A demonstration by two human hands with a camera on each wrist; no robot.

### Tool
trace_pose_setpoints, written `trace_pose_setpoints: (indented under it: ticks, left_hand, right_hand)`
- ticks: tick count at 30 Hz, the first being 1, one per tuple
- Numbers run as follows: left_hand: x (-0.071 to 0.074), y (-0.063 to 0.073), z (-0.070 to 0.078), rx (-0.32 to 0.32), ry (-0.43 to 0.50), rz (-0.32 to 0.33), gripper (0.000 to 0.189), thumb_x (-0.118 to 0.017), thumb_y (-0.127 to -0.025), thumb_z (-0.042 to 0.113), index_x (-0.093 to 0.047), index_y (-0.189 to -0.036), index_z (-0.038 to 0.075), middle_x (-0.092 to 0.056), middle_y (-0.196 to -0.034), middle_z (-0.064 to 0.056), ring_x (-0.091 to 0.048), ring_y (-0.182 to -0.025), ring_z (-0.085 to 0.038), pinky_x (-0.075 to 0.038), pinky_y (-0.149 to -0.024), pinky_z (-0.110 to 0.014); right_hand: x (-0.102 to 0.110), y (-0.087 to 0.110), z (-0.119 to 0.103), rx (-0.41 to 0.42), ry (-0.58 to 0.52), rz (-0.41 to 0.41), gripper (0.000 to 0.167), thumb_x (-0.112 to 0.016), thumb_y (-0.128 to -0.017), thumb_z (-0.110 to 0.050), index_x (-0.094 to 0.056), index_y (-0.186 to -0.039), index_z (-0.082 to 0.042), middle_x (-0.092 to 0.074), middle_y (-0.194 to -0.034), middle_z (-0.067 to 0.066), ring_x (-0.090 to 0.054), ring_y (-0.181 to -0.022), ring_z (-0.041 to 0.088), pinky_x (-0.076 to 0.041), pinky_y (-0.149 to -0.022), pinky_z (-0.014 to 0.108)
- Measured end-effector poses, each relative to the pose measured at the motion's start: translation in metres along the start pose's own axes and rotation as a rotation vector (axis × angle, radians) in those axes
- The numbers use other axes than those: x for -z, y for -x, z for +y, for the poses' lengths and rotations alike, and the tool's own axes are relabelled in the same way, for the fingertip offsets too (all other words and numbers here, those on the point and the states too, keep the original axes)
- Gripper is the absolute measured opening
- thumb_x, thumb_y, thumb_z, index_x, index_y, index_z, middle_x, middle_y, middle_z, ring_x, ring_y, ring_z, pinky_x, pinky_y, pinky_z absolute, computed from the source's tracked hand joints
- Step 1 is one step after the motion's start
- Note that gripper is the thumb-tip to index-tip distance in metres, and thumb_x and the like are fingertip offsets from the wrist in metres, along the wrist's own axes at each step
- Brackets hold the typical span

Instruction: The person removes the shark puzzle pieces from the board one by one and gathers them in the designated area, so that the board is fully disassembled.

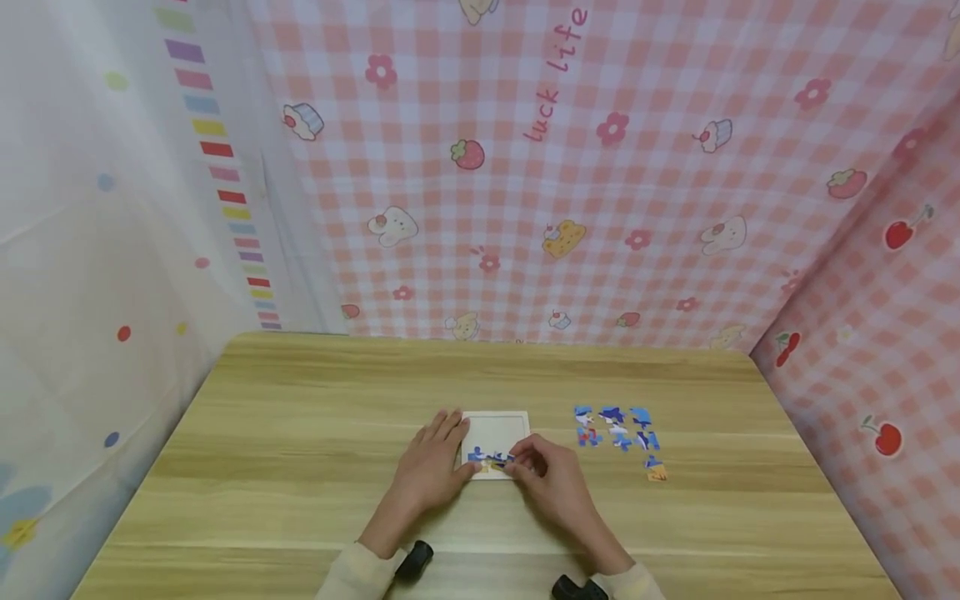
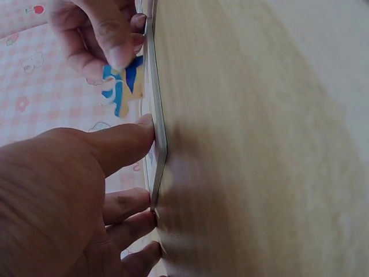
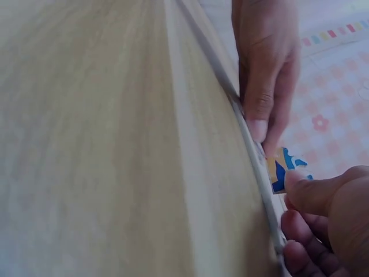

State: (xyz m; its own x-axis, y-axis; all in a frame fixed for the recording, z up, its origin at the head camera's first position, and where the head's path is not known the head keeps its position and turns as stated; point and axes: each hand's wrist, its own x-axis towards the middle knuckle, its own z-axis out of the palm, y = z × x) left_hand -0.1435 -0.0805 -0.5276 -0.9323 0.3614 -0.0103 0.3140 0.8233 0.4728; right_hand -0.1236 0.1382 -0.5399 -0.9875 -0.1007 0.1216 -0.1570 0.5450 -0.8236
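A white square puzzle tray (image 1: 495, 429) lies on the table, with blue and yellow pieces (image 1: 476, 455) along its near edge. My left hand (image 1: 429, 467) rests against the tray's left side, fingers fairly straight and thumb at the near corner. In the left wrist view that thumb (image 2: 130, 141) touches the tray's edge. Between thumb and fingers, my right hand (image 1: 551, 475) pinches a puzzle piece (image 3: 279, 172) coloured blue, white and sandy yellow. It holds the piece tilted up, close over the near right part of the tray.
Several loose puzzle pieces (image 1: 611, 414) lie in rows on the table right of the tray. Nearer me is another loose piece (image 1: 656, 472) with an orange part. The wooden table (image 1: 315, 417) meets a pink checked cloth (image 1: 450, 200) at its back edge.
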Motion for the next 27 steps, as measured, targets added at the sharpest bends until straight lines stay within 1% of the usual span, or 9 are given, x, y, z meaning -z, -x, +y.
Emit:
trace_pose_setpoints:
  ticks: [4,8,15,22,27]
  left_hand:
    - [-0.001,0.000,0.000,0.008,-0.002,-0.011,0.070,-0.064,-0.099,0.041,-0.044,-0.154,0.003,-0.035,-0.166,-0.015,-0.024,-0.157,-0.038,-0.025,-0.127,-0.058]
    - [-0.002,0.000,0.000,0.011,-0.002,-0.019,0.070,-0.064,-0.099,0.041,-0.043,-0.155,0.004,-0.034,-0.166,-0.015,-0.024,-0.157,-0.038,-0.025,-0.128,-0.058]
    - [-0.002,0.000,-0.001,0.012,0.010,-0.019,0.070,-0.064,-0.100,0.040,-0.042,-0.155,0.004,-0.034,-0.166,-0.016,-0.024,-0.158,-0.038,-0.025,-0.128,-0.057]
    - [0.000,0.002,0.001,-0.003,0.025,-0.007,0.069,-0.065,-0.099,0.037,-0.043,-0.154,0.001,-0.035,-0.165,-0.018,-0.026,-0.156,-0.039,-0.025,-0.127,-0.058]
    - [0.002,0.003,0.002,-0.001,0.023,-0.011,0.068,-0.065,-0.099,0.037,-0.043,-0.154,0.001,-0.035,-0.165,-0.018,-0.026,-0.156,-0.039,-0.026,-0.127,-0.058]
  right_hand:
    - [0.009,0.002,0.001,-0.025,-0.010,0.005,0.013,-0.081,-0.087,-0.015,-0.072,-0.092,-0.025,-0.069,-0.080,-0.010,-0.061,-0.072,0.007,-0.053,-0.065,0.019]
    - [0.021,0.003,0.000,-0.048,-0.017,0.020,0.013,-0.080,-0.088,-0.015,-0.073,-0.094,-0.025,-0.070,-0.083,-0.010,-0.064,-0.077,0.008,-0.056,-0.071,0.020]
    - [0.045,0.003,0.007,-0.028,0.009,0.051,0.013,-0.078,-0.089,-0.008,-0.074,-0.097,-0.016,-0.071,-0.085,-0.003,-0.063,-0.076,0.006,-0.055,-0.068,0.019]
    - [0.065,0.005,0.021,-0.044,0.051,0.090,0.013,-0.079,-0.089,-0.010,-0.073,-0.100,-0.016,-0.073,-0.089,-0.002,-0.066,-0.080,0.005,-0.057,-0.073,0.018]
    - [0.081,0.007,0.033,-0.012,0.063,0.111,0.015,-0.079,-0.089,-0.008,-0.074,-0.102,-0.014,-0.074,-0.090,0.000,-0.067,-0.079,0.004,-0.058,-0.071,0.018]
